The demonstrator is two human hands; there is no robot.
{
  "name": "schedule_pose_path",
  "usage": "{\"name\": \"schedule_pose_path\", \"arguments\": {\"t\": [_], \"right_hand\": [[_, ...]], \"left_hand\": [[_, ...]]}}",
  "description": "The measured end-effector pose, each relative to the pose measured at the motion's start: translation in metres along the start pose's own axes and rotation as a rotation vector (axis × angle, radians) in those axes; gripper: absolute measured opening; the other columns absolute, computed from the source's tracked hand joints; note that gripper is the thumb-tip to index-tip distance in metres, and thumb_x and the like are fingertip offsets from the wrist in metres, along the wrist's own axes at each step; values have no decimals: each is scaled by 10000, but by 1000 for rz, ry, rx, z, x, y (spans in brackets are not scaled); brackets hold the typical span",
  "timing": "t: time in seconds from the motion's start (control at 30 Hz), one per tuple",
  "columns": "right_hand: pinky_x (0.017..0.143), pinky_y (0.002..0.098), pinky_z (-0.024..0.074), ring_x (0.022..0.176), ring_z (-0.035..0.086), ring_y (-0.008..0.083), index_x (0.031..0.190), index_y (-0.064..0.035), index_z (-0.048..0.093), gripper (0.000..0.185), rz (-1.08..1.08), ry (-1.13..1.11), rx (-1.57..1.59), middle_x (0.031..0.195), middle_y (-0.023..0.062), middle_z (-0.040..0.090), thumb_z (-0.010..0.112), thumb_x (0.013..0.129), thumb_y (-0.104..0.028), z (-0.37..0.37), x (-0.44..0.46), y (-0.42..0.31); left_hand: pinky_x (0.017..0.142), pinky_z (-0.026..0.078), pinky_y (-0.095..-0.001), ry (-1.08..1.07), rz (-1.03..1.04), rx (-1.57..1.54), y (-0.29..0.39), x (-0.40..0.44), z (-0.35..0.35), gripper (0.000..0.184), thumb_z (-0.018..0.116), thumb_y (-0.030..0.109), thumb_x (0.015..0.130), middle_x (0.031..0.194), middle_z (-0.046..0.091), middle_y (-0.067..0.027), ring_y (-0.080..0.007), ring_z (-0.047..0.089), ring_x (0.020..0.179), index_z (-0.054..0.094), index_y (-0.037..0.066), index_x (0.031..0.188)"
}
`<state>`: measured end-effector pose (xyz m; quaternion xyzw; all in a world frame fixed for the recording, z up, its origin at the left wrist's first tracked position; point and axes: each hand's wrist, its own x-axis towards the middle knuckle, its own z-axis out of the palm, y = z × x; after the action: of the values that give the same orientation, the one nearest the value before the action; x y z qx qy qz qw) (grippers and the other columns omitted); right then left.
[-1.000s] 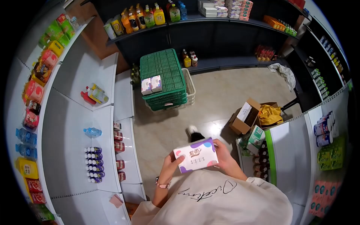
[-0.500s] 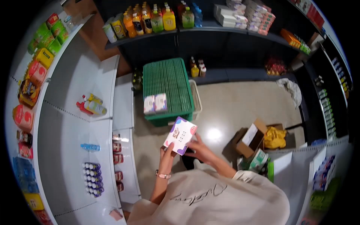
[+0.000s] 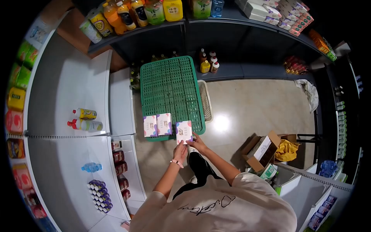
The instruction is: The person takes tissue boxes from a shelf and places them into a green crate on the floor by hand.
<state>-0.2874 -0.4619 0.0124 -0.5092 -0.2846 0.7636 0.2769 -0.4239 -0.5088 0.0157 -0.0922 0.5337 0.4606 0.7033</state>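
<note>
- White shelving point(image 3: 58, 89): left side of room; holds bottles point(image 3: 91, 167).
- Green crate point(image 3: 168, 83): perforated top; two boxes point(image 3: 164, 124) side by side near the near edge.
- Left hand point(image 3: 179, 150): fingers partly closed, gripping the near edge of the patterned box.
- Patterned box point(image 3: 184, 130): at the crate's near right corner; contact unclear.
- Right hand point(image 3: 198, 144): fingers partly closed, gripping its near right corner.
- Pale floor point(image 3: 251, 100): open carton point(image 3: 253, 161) at right, beside yellow bag point(image 3: 286, 150).

A green crate point(image 3: 170, 85) bears two white boxes point(image 3: 164, 124) side by side at its near left corner. Right of the crate, the floor point(image 3: 251, 100) bears an open carton point(image 3: 253, 163).
</note>
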Motion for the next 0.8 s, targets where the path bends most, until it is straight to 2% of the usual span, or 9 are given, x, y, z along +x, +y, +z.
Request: {"name": "schedule_pose_path", "arguments": {"t": [0.13,0.23,0.27,0.37,0.4,0.5,0.53,0.63,0.8], "right_hand": [[807,319,480,988,559,244,1419,-106,219,781,13,49,-178,1210,200,500,686,793,-114,-3,52,-7],[826,331,482,999,558,208,1394,-29,258,732,-92,66,-145,1154,177,534,659,782,-17,1,74,-4],[852,324,468,1016,549,203,1389,-21,263,713,-95,31,-45,1171,166,531,632,782,34,1,78,-2],[883,318,451,1043,537,210,1389,-22,266,707,-185,62,-56,1192,164,524,618,781,55,9,69,-9],[889,325,445,1088,518,219,1392,-89,308,667,-244,75,-54,1221,156,524,626,810,-22,8,71,-2],[871,299,448,1060,524,176,1358,-94,381,571,-279,13,100,1225,106,531,608,835,-65,-7,88,26],[831,272,453,1014,531,138,1304,-104,454,455,-169,7,191,1184,54,554,578,868,-137,-9,68,12],[798,271,462,965,545,128,1247,-112,500,381,-49,70,13,1109,40,584,565,880,-193,-31,32,5],[748,324,493,836,606,189,1124,-99,584,341,-82,188,-575,931,73,645,593,796,-194,-117,-29,71]], "left_hand": [[968,381,-271,86,30,10,13,56,-2,494,740,295,762,1157,539,-35,-168,487,1109,525,84,1155],[1022,338,-282,165,37,75,25,74,4,559,718,313,783,1259,474,-76,-192,455,1171,475,65,1222],[909,418,-247,188,56,34,27,78,4,429,741,260,763,1111,546,-6,-160,503,1063,538,115,1112],[956,408,-260,187,90,-80,28,84,1,392,697,205,809,1153,530,-42,-162,489,1117,524,65,1132],[973,410,-279,157,122,-132,31,73,9,322,640,150,846,1155,543,-58,-176,489,1138,524,40,1126],[1003,402,-320,2,196,-106,26,57,7,279,580,111,876,1201,533,-82,-208,483,1169,518,14,1129],[1019,394,-346,31,179,-83,22,53,7,276,523,60,886,1212,540,-112,-239,485,1181,498,-3,1153],[1005,408,-352,-61,104,85,1,44,-8,298,510,46,880,1177,565,-129,-250,516,1144,476,-20,1169],[790,514,-307,-98,118,612,-47,6,-48,311,530,125,888,1101,607,-147,-230,622,934,512,13,1177]]}}
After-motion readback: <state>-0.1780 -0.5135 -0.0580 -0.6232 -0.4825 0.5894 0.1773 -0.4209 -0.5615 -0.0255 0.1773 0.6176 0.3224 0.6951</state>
